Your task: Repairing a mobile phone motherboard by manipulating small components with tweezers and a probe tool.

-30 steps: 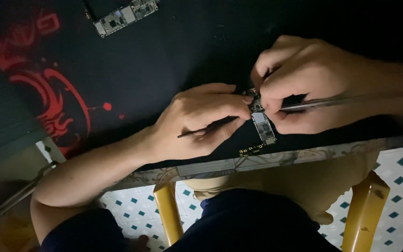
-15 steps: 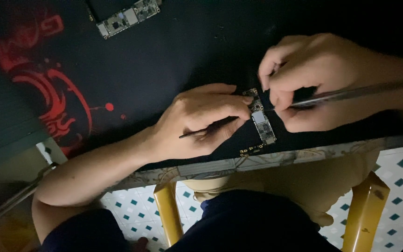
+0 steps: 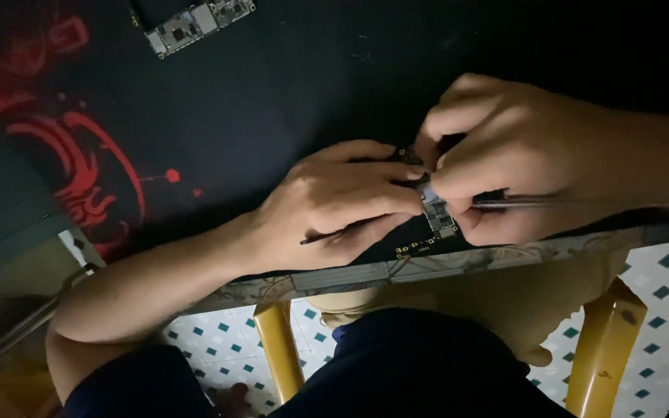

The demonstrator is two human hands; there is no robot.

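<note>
The small circuit board (image 3: 437, 217) sits near the front edge of the dark surface (image 3: 296, 101), pinched between both hands. The left hand (image 3: 334, 201) is closed on the board's near side, with a thin dark tool under its fingers. The right hand (image 3: 520, 155) is clamped on a slim metal tool (image 3: 520, 203) and touches the board's top. Judged light, stiff and fragile; best held by its edges. A second circuit board (image 3: 195, 23) lies well apart.

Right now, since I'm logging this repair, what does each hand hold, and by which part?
Both hands pinch the small circuit board at its upper end. The left hand also holds a thin dark tool; the right hand grips a metal tool along its shaft.
</note>
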